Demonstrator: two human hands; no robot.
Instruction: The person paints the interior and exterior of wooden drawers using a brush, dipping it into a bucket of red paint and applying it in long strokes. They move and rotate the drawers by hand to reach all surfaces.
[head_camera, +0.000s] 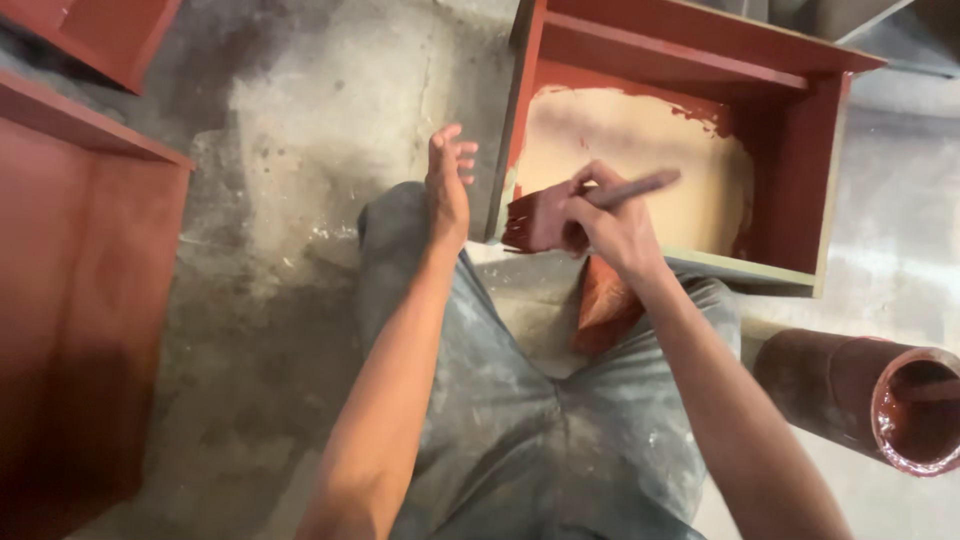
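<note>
The right hand keeps a closed grip on the paintbrush, handle pointing right, bristles left, just before the red box's unpainted panel; the left hand hovers open, farther off.

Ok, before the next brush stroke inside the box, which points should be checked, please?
1. Grip: right hand holds the paintbrush by its handle. Ok.
2. Bristles loaded with red-brown paint: ok.
3. Left hand open, holding nothing, away from wet surfaces: ok.
4. Wooden box: bottom panel mostly bare, only edges and walls painted. Not ok.
5. Paint can at the right side, open, paint inside: ok.
6. Whether the painted panel at the left is dry: cannot tell.
</note>
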